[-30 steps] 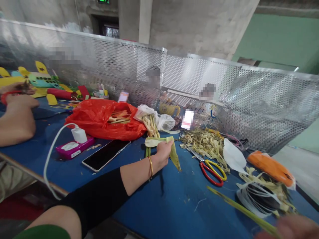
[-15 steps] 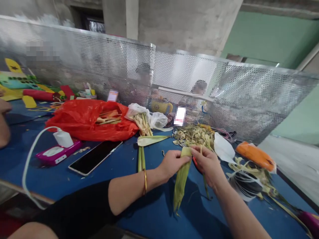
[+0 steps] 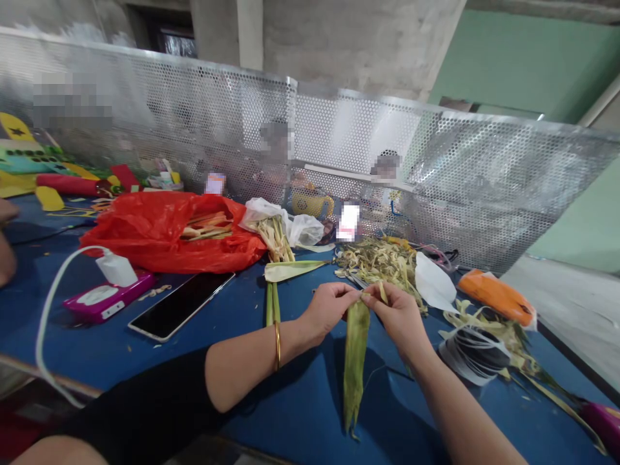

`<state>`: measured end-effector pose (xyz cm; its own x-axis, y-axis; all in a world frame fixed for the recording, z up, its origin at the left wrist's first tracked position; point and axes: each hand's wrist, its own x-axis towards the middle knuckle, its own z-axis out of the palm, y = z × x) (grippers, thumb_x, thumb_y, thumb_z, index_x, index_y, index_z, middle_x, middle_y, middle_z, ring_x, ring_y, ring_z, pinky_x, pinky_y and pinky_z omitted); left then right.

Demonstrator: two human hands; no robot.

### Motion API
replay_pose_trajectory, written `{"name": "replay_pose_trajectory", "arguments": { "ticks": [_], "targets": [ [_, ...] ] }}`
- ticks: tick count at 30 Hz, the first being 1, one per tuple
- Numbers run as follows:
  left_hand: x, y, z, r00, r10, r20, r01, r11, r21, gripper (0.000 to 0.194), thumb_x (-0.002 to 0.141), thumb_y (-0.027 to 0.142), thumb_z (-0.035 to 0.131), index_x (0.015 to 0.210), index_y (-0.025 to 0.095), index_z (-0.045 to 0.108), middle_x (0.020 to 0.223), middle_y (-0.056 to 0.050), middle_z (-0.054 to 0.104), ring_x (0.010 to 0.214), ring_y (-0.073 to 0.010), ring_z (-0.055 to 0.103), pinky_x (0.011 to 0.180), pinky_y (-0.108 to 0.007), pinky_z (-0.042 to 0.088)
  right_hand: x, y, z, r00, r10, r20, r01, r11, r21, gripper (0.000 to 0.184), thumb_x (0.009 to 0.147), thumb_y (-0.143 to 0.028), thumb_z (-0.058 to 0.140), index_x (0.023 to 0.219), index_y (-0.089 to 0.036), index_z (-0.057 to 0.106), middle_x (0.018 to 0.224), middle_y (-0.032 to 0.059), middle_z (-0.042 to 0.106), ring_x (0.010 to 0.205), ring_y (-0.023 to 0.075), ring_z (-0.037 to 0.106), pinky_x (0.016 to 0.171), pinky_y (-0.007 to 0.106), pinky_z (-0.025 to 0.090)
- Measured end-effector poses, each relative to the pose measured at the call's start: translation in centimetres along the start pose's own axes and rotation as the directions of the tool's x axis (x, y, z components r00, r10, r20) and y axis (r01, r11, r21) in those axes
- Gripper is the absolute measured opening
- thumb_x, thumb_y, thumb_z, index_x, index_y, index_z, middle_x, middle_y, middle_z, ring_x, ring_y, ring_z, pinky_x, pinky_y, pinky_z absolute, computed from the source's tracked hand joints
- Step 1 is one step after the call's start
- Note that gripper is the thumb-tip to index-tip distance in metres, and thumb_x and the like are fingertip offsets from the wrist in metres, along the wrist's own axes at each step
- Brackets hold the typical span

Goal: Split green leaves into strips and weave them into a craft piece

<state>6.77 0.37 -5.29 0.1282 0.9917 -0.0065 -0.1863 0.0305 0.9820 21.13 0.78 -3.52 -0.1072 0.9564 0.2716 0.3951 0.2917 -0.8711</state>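
A long yellow-green dried husk leaf (image 3: 356,368) hangs down from my fingers over the blue table. My left hand (image 3: 332,311) pinches its top edge, thumb against the fingers. Beside it, nearly touching, my right hand (image 3: 398,318) is closed at the same top edge, and a narrow strip of leaf (image 3: 383,294) pokes up between its fingers. Just behind the hands lies a pair of scissors (image 3: 359,279), mostly hidden. Left of my left hand, a pale husk leaf (image 3: 295,270) lies across a bundle of stalks (image 3: 272,303).
A red plastic bag (image 3: 140,232) with strips, a phone (image 3: 181,307) and a purple power strip (image 3: 109,298) lie left. Right are a heap of husk scraps (image 3: 382,261), a wire spool (image 3: 475,355) and an orange packet (image 3: 496,297). A perforated metal screen (image 3: 349,129) stands behind.
My fingers have drawn closer together at the leaf's top, and the leaf hangs straighter. The red scissor handle seen before is now hidden behind my right hand. The view has shifted slightly.
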Motion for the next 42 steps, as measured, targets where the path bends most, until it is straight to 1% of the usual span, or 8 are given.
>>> {"name": "replay_pose_trajectory", "arguments": {
  "ticks": [9, 18, 20, 23, 27, 33, 38, 42],
  "targets": [
    [0.0, 0.2, 0.1, 0.994, 0.106, -0.015, -0.105, 0.992, 0.074, 0.018, 0.070, 0.030, 0.062, 0.063, 0.014, 0.060, 0.058, 0.003, 0.051, 0.057, -0.0093, 0.041, 0.054, -0.022, 0.032, -0.1, 0.3, 0.2, 0.996, 0.037, -0.079, -0.033, 0.998, 0.061, 0.022, 0.068, -0.038, 0.066, 0.062, -0.017, 0.059, 0.052, -0.0037, 0.044, 0.051, 0.0107, 0.035, 0.047, 0.023, 0.029],
    [-0.1, 0.1, 0.3, 1.000, -0.024, 0.019, 0.025, 0.998, -0.049, 0.017, 0.067, 0.030, 0.062, 0.063, 0.014, 0.059, 0.056, 0.004, 0.050, 0.054, -0.0091, 0.041, 0.053, -0.023, 0.032, -1.0, -0.2, 0.3, 0.939, -0.343, -0.033, 0.319, 0.901, -0.296, 0.015, 0.082, -0.029, 0.055, 0.070, -0.020, 0.056, 0.066, 0.0000, 0.055, 0.062, 0.0150, 0.048, 0.058, 0.026, 0.036],
    [-0.1, 0.2, 0.2, 1.000, -0.025, 0.017, 0.026, 0.998, -0.060, 0.018, 0.068, 0.031, 0.062, 0.064, 0.014, 0.060, 0.056, 0.003, 0.050, 0.054, -0.0091, 0.041, 0.053, -0.023, 0.032, -0.9, -0.2, 0.5, 0.949, -0.311, -0.054, 0.285, 0.917, -0.279, 0.016, 0.082, -0.032, 0.055, 0.071, -0.020, 0.056, 0.067, 0.0002, 0.056, 0.062, 0.0153, 0.049, 0.059, 0.026, 0.037],
    [0.0, 0.4, 0.1, 0.999, 0.032, -0.023, -0.033, 0.999, -0.029, 0.018, 0.071, 0.032, 0.060, 0.068, 0.014, 0.062, 0.059, 0.002, 0.054, 0.057, -0.0099, 0.044, 0.055, -0.023, 0.035, -0.6, -0.1, 0.7, 0.985, -0.130, -0.118, 0.119, 0.988, -0.094, 0.021, 0.077, -0.041, 0.060, 0.076, -0.019, 0.059, 0.066, -0.0002, 0.056, 0.061, 0.0155, 0.048, 0.057, 0.026, 0.037],
    [0.0, 0.5, 0.0, 0.996, 0.066, -0.061, -0.065, 0.998, 0.012, 0.019, 0.074, 0.033, 0.061, 0.069, 0.015, 0.061, 0.059, 0.003, 0.053, 0.054, -0.0092, 0.044, 0.052, -0.022, 0.035, -0.3, 0.0, 0.6, 0.998, 0.051, -0.033, -0.048, 0.994, 0.102, 0.026, 0.069, -0.042, 0.067, 0.064, -0.019, 0.056, 0.057, -0.0036, 0.048, 0.054, 0.0118, 0.039, 0.053, 0.025, 0.033],
    [-0.1, -0.1, 0.1, 0.989, -0.136, 0.062, 0.146, 0.969, -0.202, 0.028, 0.071, 0.041, 0.066, 0.078, 0.015, 0.062, 0.065, 0.001, 0.057, 0.056, -0.0102, 0.049, 0.050, -0.022, 0.037, -0.5, 0.2, 0.7, 0.995, -0.007, -0.098, 0.014, 0.997, 0.073, 0.026, 0.071, -0.037, 0.065, 0.060, -0.020, 0.049, 0.058, -0.0045, 0.040, 0.057, 0.0117, 0.034, 0.053, 0.024, 0.030],
    [-0.2, -0.2, 0.2, 0.997, -0.069, -0.017, 0.066, 0.991, -0.115, 0.022, 0.071, 0.035, 0.065, 0.065, 0.014, 0.059, 0.057, 0.003, 0.051, 0.052, -0.0081, 0.043, 0.049, -0.021, 0.032, -0.5, 0.3, 1.0, 0.997, -0.016, -0.081, 0.021, 0.998, 0.054, 0.026, 0.073, -0.038, 0.063, 0.060, -0.020, 0.049, 0.057, -0.0044, 0.039, 0.056, 0.0117, 0.033, 0.052, 0.024, 0.029],
    [-0.3, -0.2, 0.4, 0.997, -0.059, -0.045, 0.054, 0.994, -0.100, 0.021, 0.071, 0.033, 0.063, 0.062, 0.015, 0.057, 0.055, 0.004, 0.049, 0.051, -0.0080, 0.042, 0.049, -0.021, 0.031, -1.1, 0.0, 1.1, 0.985, -0.099, -0.138, 0.086, 0.991, -0.100, 0.025, 0.077, -0.035, 0.060, 0.060, -0.020, 0.051, 0.057, -0.0041, 0.042, 0.056, 0.0124, 0.037, 0.053, 0.025, 0.031]
  ]
}}
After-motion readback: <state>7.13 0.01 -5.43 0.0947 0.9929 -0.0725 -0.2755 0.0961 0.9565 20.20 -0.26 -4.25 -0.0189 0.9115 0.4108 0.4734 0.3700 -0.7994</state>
